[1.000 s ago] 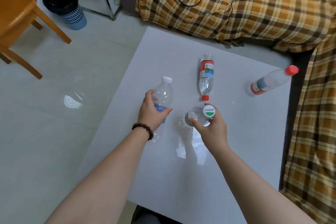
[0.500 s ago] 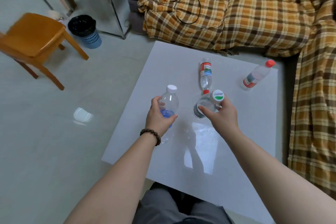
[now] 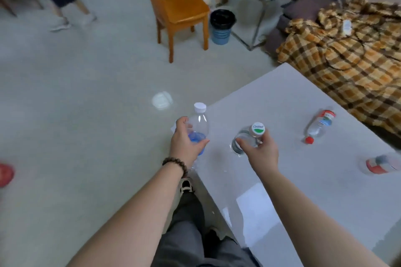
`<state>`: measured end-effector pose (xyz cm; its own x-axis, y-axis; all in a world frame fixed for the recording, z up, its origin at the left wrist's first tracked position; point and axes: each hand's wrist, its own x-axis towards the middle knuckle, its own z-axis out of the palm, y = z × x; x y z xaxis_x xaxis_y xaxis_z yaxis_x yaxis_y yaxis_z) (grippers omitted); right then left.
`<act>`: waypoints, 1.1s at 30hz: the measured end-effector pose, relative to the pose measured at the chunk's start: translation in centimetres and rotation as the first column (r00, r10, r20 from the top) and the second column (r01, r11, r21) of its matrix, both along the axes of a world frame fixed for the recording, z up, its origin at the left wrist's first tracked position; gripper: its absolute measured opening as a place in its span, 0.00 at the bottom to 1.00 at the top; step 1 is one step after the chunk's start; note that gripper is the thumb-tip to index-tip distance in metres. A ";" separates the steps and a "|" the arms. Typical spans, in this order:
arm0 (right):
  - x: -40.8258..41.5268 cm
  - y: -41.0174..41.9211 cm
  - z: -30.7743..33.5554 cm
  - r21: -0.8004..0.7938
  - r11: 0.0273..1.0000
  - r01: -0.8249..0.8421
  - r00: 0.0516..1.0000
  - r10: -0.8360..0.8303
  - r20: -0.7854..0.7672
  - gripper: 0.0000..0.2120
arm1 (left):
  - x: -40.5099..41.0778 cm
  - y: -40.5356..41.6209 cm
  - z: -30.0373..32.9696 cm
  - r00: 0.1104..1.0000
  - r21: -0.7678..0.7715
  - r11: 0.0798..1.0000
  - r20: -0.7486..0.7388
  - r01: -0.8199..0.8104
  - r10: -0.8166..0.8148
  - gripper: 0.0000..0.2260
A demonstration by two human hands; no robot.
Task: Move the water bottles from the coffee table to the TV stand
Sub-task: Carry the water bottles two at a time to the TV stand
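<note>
White tabletop (image 3: 303,102) by plaid sofa: left hand (image 3: 186,140) wrapped round white-capped bottle (image 3: 198,125), right hand (image 3: 259,149) pinching green-capped bottle (image 3: 249,136), two red-capped bottles (image 3: 319,125) lying behind; carry step under way, TV stand unseen, next needs locating it.

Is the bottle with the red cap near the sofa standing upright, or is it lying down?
Lying down. The red-capped bottle rests on its side on the coffee table, its cap pointing toward the person.
</note>
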<state>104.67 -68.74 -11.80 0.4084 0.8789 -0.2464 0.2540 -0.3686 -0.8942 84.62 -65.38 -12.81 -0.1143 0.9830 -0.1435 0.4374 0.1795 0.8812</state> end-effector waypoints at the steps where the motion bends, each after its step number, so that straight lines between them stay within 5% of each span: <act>1: -1.3 0.3 0.1 0.001 0.999 -0.050 0.999 0.050 -0.004 0.19 | -1.6 -0.9 0.2 0.999 0.004 0.999 -0.005 -0.050 0.050 0.35; 7: -10.6 1.5 0.5 0.038 0.930 -0.365 0.931 0.366 -0.013 0.19 | -10.8 -6.5 1.2 0.928 0.031 0.928 -0.032 -0.370 0.371 0.34; 16: -25.0 0.6 0.2 0.027 0.708 -0.706 0.707 0.706 -0.038 0.20 | -21.5 -15.1 0.5 0.720 0.029 0.720 -0.025 -0.693 0.694 0.34; 33: -54.1 -2.8 -0.3 -0.043 0.236 -0.971 0.235 0.971 0.030 0.23 | -43.1 -23.5 -1.8 0.270 -0.048 0.273 0.060 -0.961 0.961 0.32</act>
<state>50.60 -71.53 -12.11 -0.7453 0.6091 -0.2712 0.4609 0.1768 -0.8697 41.48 -88.89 -14.65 -0.9663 0.1654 -0.1972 -0.1093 0.4299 0.8962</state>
